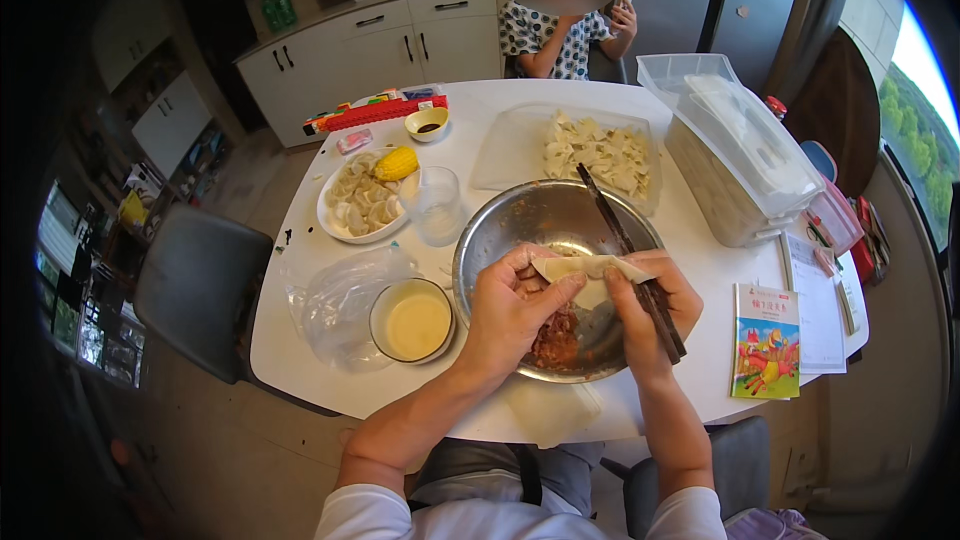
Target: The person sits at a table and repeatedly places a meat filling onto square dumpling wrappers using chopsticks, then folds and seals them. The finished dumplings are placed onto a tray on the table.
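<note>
Between my left hand [514, 307] and my right hand [652, 300], a folded dumpling wrapper [592, 270] is pinched by thumbs and fingers. It is held above a stainless steel bowl [487, 217] with reddish minced filling [553, 337] at its near side. Dark chopsticks [611, 217] also sit in my right hand, sloping across the bowl's right rim. Just under the near rim lies a stack of pale wrappers [547, 412], partly hidden by the bowl. Several wrapped dumplings [596, 154] rest on a clear plastic tray [510, 150] behind the bowl.
Left of the bowl are a glass bowl of yellowish liquid [412, 322], a plastic bag [337, 307], a clear cup [436, 206] and a plate of cooked dumplings [360, 199] with corn. To the right stand a large plastic container [727, 157] and a picture book [765, 341]. A person [559, 37] sits opposite.
</note>
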### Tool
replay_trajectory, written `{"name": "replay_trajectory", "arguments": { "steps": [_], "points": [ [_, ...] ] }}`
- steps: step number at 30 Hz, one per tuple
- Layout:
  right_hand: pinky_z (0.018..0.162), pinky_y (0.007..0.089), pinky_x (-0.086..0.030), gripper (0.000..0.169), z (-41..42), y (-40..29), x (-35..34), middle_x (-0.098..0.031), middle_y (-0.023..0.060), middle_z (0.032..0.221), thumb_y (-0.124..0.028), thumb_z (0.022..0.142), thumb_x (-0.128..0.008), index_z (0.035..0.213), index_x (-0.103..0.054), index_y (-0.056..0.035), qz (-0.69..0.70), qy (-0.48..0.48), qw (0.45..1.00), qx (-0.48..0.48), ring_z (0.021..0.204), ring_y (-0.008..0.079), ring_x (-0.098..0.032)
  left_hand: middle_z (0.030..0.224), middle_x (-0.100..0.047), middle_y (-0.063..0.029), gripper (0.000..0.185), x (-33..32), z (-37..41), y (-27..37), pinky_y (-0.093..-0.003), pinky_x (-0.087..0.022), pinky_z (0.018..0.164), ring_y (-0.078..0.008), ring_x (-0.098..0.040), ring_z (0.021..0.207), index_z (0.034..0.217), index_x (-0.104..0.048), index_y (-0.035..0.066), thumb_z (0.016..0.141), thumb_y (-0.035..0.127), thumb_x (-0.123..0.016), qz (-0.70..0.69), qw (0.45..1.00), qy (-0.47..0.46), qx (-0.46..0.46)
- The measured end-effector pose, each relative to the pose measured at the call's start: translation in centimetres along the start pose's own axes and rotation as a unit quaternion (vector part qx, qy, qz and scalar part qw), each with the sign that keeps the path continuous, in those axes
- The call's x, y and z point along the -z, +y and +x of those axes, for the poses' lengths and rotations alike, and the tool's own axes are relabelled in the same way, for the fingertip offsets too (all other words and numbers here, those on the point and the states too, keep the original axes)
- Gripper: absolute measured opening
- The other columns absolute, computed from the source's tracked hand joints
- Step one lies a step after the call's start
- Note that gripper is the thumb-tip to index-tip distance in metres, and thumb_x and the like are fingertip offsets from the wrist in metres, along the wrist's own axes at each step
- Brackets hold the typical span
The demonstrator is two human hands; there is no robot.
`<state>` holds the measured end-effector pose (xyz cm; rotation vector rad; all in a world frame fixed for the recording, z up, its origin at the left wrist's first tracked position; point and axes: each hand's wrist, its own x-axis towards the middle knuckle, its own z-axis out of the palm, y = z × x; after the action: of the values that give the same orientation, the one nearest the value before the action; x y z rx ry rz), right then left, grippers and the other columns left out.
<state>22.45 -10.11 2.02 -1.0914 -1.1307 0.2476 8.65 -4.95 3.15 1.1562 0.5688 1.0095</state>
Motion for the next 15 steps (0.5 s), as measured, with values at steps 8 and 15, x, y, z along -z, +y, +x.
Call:
{"name": "replay_trajectory", "arguments": {
  "steps": [8, 15],
  "points": [
    [0.062, 0.0275, -0.049, 0.023, 0.0, 0.2, -0.5, -0.062, 0.0129, 0.078, 0.007, 0.061, -0.067, 0.082, -0.061, 0.0007, -0.094, -0.016, 0.987, 0.132, 0.068, 0.0234, -0.062, 0.086, -0.061, -0.0032, 0.014, 0.0, 0.2, -1.4, -0.0192, -0.048, 0.067, -0.0052, -0.057, 0.078, 0.091, -0.052, 0.001, 0.082, 0.0, -0.064, -0.033, 0.995, 0.034, -0.087],
    [0.062, 0.0306, -0.05, 0.023, 0.2, 0.2, -0.5, -0.062, 0.0128, 0.077, 0.007, 0.06, -0.065, 0.083, -0.063, 0.0011, -0.141, -0.037, 0.968, 0.203, 0.068, 0.026, -0.062, 0.08, -0.058, -0.0003, 0.017, 0.4, 0.4, -1.7, -0.017, -0.042, 0.058, -0.002, -0.051, 0.067, 0.088, -0.053, 0.001, 0.078, -0.001, -0.066, 0.125, 0.981, 0.07, -0.128]
  ]
}}
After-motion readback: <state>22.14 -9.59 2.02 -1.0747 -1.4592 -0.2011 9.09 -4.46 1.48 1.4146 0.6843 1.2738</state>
